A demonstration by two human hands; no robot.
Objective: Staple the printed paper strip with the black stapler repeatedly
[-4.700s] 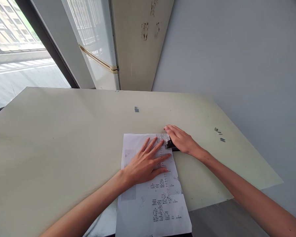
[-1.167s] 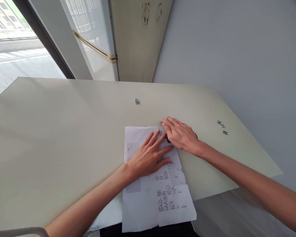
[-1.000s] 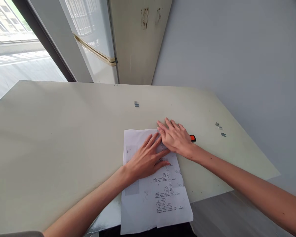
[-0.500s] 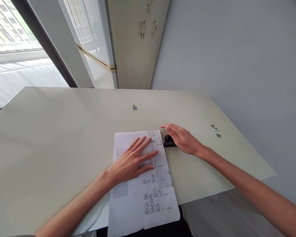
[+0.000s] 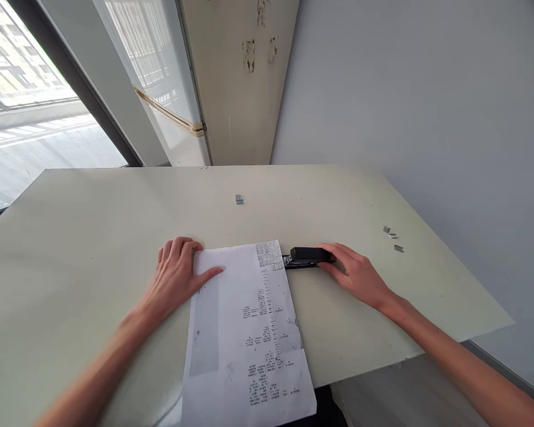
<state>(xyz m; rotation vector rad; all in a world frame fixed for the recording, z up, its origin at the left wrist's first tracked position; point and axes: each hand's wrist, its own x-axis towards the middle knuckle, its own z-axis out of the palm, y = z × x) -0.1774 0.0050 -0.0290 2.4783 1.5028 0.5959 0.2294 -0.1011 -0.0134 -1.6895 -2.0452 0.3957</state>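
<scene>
Right hand [image 5: 356, 274]: our thumb and fingers pinch the back end of the stapler [image 5: 310, 255], probably to steer it.
Left hand [image 5: 174, 274]: thumb spread wide from curled fingers, on the paper [image 5: 234, 332], guess we're steadying it.
Stapler: leftward of our right fingertips, nose at the paper's edge.
Staple strips [image 5: 399, 248]: beyond our right fingers.

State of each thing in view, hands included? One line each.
Paper: printed, overhanging table's near edge
Stapler: upright, front at paper's right edge
Left hand: at paper's far left corner, thumb on top
Right hand: gripping stapler's rear
Staple strips: loose on table
Fridge: looks shut
</scene>
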